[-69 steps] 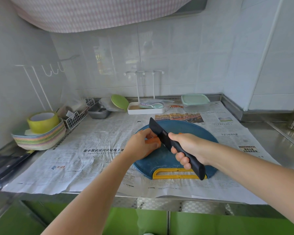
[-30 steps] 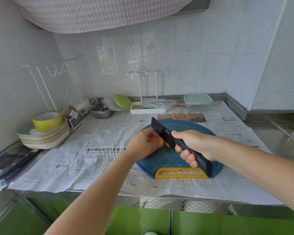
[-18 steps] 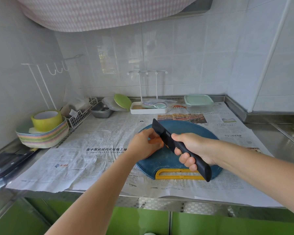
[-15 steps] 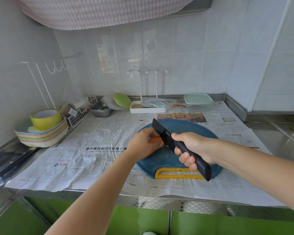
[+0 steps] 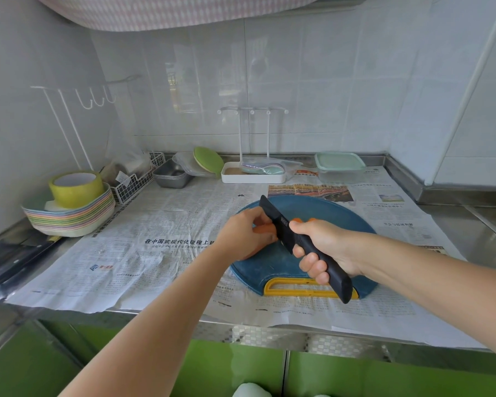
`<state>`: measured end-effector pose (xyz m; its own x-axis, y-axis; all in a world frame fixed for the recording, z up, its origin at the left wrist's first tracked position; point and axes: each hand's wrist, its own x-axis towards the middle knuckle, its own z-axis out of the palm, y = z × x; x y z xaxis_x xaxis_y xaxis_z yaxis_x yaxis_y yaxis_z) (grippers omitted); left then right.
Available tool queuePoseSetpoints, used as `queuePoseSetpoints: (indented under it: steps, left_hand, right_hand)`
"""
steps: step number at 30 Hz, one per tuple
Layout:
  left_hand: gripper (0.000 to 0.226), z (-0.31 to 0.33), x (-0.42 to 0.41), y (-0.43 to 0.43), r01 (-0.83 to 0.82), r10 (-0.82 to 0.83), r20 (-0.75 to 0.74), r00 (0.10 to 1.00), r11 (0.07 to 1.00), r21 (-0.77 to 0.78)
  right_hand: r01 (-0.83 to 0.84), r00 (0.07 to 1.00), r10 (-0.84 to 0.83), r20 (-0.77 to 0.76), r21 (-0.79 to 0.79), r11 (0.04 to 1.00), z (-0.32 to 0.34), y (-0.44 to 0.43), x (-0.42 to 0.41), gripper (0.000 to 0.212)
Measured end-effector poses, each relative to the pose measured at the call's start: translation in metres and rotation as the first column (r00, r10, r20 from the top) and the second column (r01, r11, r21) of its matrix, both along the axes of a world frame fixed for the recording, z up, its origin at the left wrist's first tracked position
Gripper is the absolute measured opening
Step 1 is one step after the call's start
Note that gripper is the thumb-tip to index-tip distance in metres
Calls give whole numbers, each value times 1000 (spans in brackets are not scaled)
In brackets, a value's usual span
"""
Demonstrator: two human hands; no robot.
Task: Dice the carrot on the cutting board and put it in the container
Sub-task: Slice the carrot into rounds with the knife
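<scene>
Pinning carrot [image 5: 265, 230] mid-board [image 5: 335, 213] with left hand [image 5: 245, 236], fingers curled over it. Gripping knife [image 5: 272, 216] in right hand [image 5: 321, 247], fist round handle, blade against carrot. Lidded container [image 5: 340, 167] far right, well apart from board.

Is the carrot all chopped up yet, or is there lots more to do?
Not yet. Done: a couple of orange bits lie on the blue cutting board right of the black knife, so cutting seems started. In hand: the left hand holds the carrot while the right hand works the knife across it. Left: more chopping, then moving the pieces into the container at the back, its lid on.
</scene>
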<state>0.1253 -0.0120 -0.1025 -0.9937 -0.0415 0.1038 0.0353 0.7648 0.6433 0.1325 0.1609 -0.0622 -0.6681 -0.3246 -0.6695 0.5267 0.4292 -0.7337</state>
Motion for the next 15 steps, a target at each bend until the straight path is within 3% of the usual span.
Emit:
queuePoseSetpoints:
  steps: [15]
  left_hand:
    - [16, -1, -2, -5, 9, -9, 24, 1000, 1000, 26]
  right_hand:
    - [29, 999, -29, 19, -4, 1000, -10, -8, -2, 54]
